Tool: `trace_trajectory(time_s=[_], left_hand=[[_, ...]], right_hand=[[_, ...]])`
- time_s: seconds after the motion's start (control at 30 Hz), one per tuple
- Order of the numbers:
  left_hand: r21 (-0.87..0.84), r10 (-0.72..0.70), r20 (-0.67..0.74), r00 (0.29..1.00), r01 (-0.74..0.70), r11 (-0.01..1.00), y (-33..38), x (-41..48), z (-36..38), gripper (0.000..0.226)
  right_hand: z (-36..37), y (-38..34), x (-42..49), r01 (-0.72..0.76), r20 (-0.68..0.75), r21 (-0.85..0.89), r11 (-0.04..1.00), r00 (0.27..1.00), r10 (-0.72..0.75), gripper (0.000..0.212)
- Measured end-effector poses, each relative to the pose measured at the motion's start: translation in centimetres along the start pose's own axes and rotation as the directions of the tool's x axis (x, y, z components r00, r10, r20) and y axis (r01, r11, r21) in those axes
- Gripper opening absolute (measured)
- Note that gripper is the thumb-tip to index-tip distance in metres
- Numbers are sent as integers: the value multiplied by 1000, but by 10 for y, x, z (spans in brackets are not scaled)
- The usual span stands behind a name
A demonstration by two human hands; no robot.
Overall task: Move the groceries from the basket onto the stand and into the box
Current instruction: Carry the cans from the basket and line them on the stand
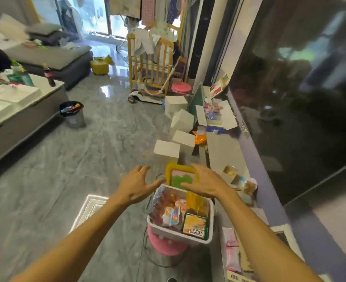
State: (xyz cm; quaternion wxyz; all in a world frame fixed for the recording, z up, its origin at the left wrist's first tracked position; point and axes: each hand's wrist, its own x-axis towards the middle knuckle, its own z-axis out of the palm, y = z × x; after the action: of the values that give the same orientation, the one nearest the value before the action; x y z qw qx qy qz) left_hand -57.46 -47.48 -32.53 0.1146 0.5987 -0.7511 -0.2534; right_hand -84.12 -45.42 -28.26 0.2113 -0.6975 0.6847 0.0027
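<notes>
Below my outstretched arms, the white basket (180,233) sits on a pink stool (166,246), crammed with groceries: a green-edged packet (195,225), a crinkled snack bag (171,215), yellow packs (194,200). I judge the job barely begun, since nearly everything looks unmoved. My left hand (136,187) hangs spread and empty just beside the far rim. My right hand (204,182) hovers over a yellow-rimmed tray (171,169) beyond the basket, fingers (195,167) loose, holding nothing I can make out. Blur keeps me from telling whether it touches. White boxes (166,151) line the floor ahead.
</notes>
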Motion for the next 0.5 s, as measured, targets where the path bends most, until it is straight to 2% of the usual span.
trace_trajectory(time_s=[0.1, 0.23, 0.4, 0.5], left_hand=[[-20, -144, 28, 989, 144, 989, -15, 29, 38, 116], [-27, -280, 89, 956, 283, 959, -40, 64, 106, 110], [-26, -384, 164, 909, 393, 919, -98, 102, 228, 114], [-18, -428, 217, 877, 442, 897, -135, 115, 302, 108]], right_hand=[[30, 27, 67, 122, 135, -57, 991, 984, -113, 99], [103, 67, 159, 208, 276, -48, 977, 943, -187, 114], [242, 129, 260, 281, 358, 67, 957, 889, -286, 96], [312, 154, 299, 308, 361, 120, 944, 872, -331, 125]])
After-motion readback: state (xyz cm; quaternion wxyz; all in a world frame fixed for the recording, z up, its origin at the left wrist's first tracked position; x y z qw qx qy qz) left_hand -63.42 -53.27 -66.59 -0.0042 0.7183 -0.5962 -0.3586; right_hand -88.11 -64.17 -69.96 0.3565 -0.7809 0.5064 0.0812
